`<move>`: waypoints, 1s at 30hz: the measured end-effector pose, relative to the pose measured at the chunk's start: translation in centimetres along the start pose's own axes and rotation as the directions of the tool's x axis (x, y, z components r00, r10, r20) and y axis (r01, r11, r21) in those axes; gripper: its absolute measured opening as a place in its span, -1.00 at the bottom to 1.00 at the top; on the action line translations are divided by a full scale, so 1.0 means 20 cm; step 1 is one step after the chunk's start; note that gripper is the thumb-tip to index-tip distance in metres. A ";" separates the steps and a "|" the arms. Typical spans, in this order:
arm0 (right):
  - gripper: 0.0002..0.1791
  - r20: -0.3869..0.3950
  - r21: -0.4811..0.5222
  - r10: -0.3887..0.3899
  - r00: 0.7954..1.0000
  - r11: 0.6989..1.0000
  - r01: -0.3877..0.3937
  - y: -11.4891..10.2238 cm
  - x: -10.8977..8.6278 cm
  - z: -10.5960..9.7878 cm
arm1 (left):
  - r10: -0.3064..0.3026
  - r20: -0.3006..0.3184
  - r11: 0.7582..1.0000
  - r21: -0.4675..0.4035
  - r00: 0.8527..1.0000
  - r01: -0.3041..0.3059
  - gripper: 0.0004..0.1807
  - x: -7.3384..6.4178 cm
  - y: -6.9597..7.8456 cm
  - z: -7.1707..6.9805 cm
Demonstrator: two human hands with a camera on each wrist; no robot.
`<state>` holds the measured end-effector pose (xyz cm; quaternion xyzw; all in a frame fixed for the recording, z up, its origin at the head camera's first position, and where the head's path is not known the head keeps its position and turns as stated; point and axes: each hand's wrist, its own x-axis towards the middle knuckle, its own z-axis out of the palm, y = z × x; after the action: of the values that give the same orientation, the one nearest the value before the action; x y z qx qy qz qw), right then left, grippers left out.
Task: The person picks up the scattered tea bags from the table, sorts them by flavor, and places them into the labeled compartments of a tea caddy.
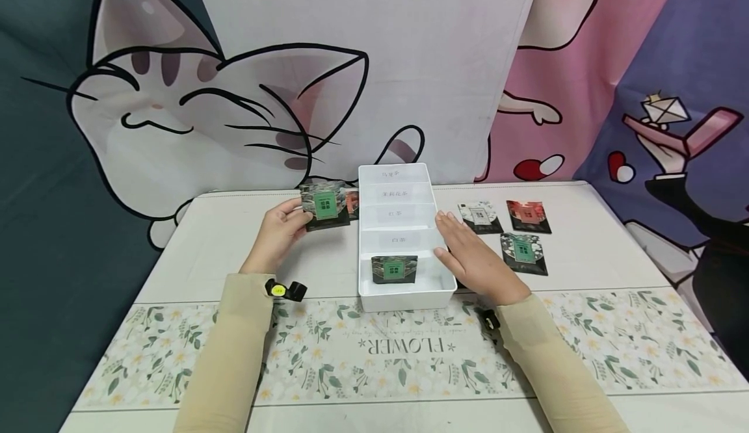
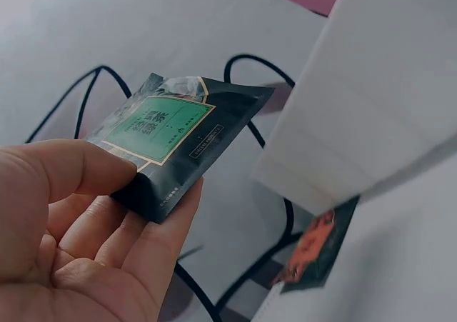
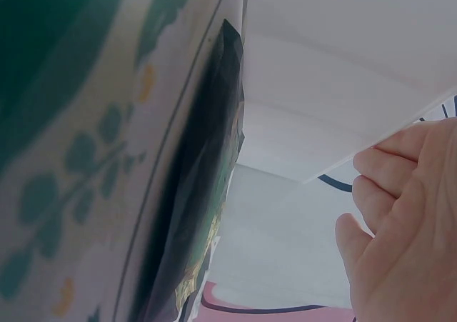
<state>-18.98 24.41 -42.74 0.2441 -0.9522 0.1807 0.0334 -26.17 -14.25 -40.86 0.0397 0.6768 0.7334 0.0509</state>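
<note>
My left hand (image 1: 277, 235) pinches a tea sachet (image 1: 325, 205) with a green label between thumb and fingers, held up left of the white divided box (image 1: 404, 301). In the left wrist view the sachet (image 2: 171, 133) is tilted, its printed face showing. My right hand (image 1: 480, 264) has its fingers straight and lies against the box's right side wall. Another green-labelled sachet (image 1: 394, 269) stands in the box's nearest compartment. The other compartments carry handwritten labels. A red-labelled sachet (image 2: 310, 254) lies left of the box, partly hidden in the head view.
Right of the box lie a white-labelled sachet (image 1: 480, 217), a red-labelled sachet (image 1: 528, 216) and a green-labelled sachet (image 1: 523, 253). A dark sachet (image 3: 203, 172) shows beside the box in the right wrist view. A floral mat (image 1: 328, 381) crosses the table's front; a printed curtain hangs behind.
</note>
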 end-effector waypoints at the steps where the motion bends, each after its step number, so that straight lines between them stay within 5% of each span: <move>1: -0.25 -0.002 0.000 -0.003 1.000 1.000 0.003 0.00 0.00 0.00 | 0.005 0.007 1.000 0.002 1.000 -0.005 -0.49 -0.01 0.01 0.01; 20: -0.24 -0.004 0.003 0.000 1.000 1.000 0.000 0.00 0.00 0.00 | 0.095 0.095 0.993 0.059 0.991 -0.101 -0.56 -0.13 0.09 0.17; 30: -0.25 -0.020 0.003 -0.021 1.000 1.000 0.021 0.01 0.00 0.01 | 0.104 0.105 0.993 -0.058 0.989 -0.098 -0.62 -0.20 0.08 0.26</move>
<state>-19.07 24.48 -42.91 0.2523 -0.9489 0.1841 0.0444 -21.58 -9.67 -38.73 0.1122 0.6508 0.7492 0.0511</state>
